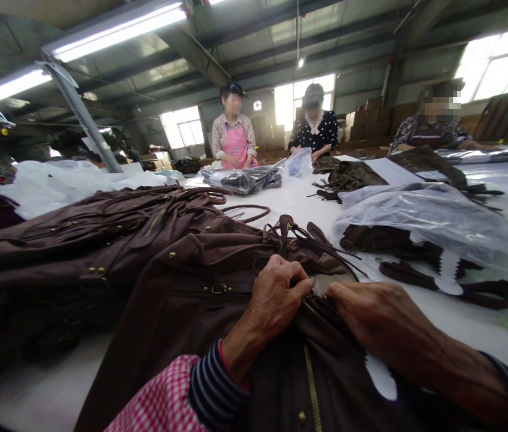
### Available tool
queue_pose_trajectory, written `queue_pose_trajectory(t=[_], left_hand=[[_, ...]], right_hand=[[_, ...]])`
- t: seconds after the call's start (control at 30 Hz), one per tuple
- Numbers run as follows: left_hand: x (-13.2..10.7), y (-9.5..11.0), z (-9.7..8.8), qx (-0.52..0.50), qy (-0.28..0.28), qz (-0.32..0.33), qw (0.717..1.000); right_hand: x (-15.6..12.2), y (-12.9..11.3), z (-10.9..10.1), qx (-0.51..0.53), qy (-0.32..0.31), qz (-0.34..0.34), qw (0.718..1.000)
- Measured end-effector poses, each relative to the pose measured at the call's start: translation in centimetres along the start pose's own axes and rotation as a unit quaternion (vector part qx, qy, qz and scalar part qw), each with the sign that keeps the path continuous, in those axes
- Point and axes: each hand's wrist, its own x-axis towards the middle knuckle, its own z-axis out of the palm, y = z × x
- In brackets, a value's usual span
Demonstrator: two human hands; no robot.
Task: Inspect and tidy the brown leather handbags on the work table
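Left hand (276, 297) and right hand (373, 321) have their fingers pinched shut on a brown soft-leather studded bag (182, 282) by its brass zipper (311, 309), at six o'clock on the white desk (298, 204). Fingertips are buried in folds, and the bag's lower edge is cut off.

Head-worn view, forward-down, close over table (56, 390)

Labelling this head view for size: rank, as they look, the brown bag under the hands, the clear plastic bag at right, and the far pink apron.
1. brown bag
2. clear plastic bag
3. pink apron
Nearness enlarges the brown bag; the apron is far off, so true sizes stay unsure.
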Motion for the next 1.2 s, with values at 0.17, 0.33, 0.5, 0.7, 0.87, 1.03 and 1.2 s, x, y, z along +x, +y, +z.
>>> queue_pose_trajectory(t=[0.17,0.33,0.5,0.7,0.87,1.03,1.2], left_hand=[[-0.2,0.4,-1.1,0.063,-0.065,0.041,0.995],[0.2,1.2,-1.3,0.15,-0.099,0.057,0.982],[1.3,1.3,-1.1,0.192,-0.14,0.097,0.967],[2.2,0.2,-0.3,0.09,-0.114,0.067,0.987],[2.4,-1.5,0.1,-0.13,-0.055,0.028,0.99],[2.6,-0.6,0.0,-0.207,0.035,0.016,0.978],[2.4,1.9,-0.1,-0.095,0.09,0.08,0.988]], right_hand=[[0.2,0.2,0.2,0.035,-0.047,0.039,0.997],[1.4,0.3,-0.7,0.054,-0.133,0.057,0.988],[2.5,0.7,-1.1,0.069,-0.22,0.062,0.971],[2.3,1.2,-0.9,0.072,-0.226,0.077,0.969],[2.5,3.2,-0.8,0.184,-0.163,0.098,0.964],[3.8,4.1,0.7,0.475,-0.113,0.162,0.857],[4.4,3.2,2.5,0.569,-0.078,0.179,0.799]])
